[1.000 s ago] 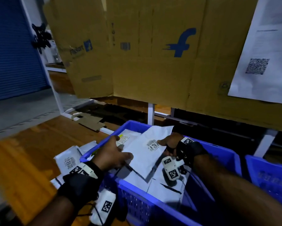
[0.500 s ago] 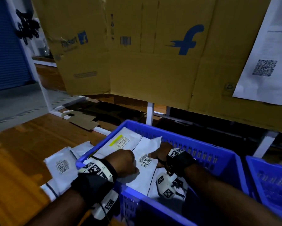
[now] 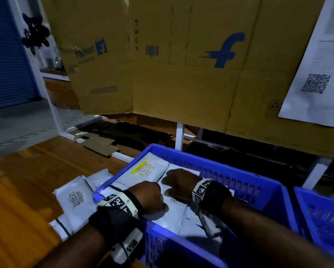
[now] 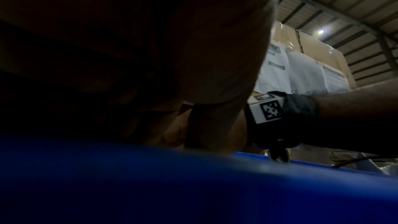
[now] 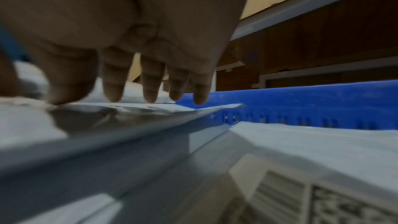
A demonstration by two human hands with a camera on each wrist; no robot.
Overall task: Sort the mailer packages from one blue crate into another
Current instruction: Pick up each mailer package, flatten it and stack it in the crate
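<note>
- Flattened cardboard sheets (image 3: pixel 181 74) stand behind a wooden table (image 3: pixel 27 171).
- Blue crate (image 3: pixel 259 182) holds white mailer packages (image 3: pixel 168 211).
- Right hand (image 3: pixel 179 180): fingers extended, pressing the top mailer.
- Left hand (image 3: pixel 148 196): resting on the same mailer; grip cannot be determined.
- Second blue crate (image 3: pixel 322 215) alongside, right.

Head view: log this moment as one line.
left hand on white mailer | right hand fingers flat on it | mailer inside blue crate
</note>
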